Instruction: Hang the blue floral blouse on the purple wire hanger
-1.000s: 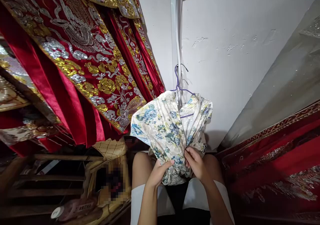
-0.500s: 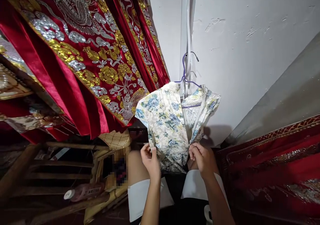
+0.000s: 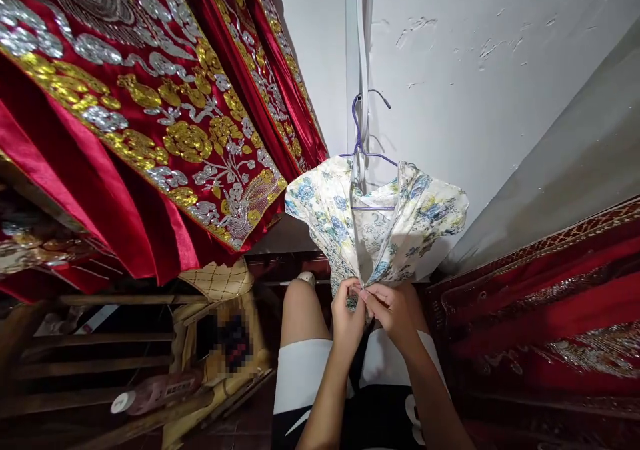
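Note:
A cream dress with blue and green flowers (image 3: 330,210) hangs on a purple wire hanger (image 3: 361,151) against the white wall (image 3: 450,103). Its front opening gapes below the hanger. My left hand (image 3: 346,313) and my right hand (image 3: 387,310) meet at the bottom of that opening, just above my knees. Each pinches one edge of the floral fabric, fingers closed and pressed together.
Red velvet garments with gold and silver embroidery (image 3: 150,123) hang at the left. More red embroidered cloth (image 3: 540,317) lies at the right under a clear plastic cover (image 3: 575,163). A woven bamboo stool (image 3: 217,283), wooden slats (image 3: 100,337) and a spool (image 3: 150,393) stand at lower left.
My hands have come together from the dress's two sides to the middle of its front opening. The dress now hangs spread wider on the hanger.

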`<action>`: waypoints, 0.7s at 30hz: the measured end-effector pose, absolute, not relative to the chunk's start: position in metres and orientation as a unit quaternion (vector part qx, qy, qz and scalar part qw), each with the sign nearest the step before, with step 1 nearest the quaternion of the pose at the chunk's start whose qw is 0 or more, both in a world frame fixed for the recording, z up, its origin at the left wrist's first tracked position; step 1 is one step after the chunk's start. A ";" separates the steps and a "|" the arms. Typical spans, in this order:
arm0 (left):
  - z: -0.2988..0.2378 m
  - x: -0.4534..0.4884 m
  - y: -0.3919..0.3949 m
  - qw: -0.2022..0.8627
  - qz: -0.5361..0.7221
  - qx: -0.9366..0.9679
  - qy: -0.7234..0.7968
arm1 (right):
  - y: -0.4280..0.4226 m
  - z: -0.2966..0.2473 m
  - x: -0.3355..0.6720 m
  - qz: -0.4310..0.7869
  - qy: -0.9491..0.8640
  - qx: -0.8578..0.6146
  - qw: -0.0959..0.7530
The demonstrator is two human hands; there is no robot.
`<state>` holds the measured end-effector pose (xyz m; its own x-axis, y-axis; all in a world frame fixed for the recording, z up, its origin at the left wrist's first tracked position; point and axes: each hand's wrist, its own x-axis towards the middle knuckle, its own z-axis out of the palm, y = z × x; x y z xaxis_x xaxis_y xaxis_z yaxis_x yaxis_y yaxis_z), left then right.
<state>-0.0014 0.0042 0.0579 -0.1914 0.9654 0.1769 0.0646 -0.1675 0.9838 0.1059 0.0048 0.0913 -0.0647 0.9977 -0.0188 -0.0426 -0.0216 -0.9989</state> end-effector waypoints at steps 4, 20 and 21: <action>0.055 -0.003 0.004 0.356 0.580 0.526 0.511 | 0.004 0.094 0.105 0.530 -0.489 -0.486 0.494; 0.056 0.013 -0.003 0.366 0.554 0.564 0.491 | 0.004 0.095 0.116 0.564 -0.383 -0.498 0.536; 0.054 0.012 -0.004 0.363 0.554 0.566 0.492 | 0.005 0.094 0.115 0.567 -0.378 -0.499 0.536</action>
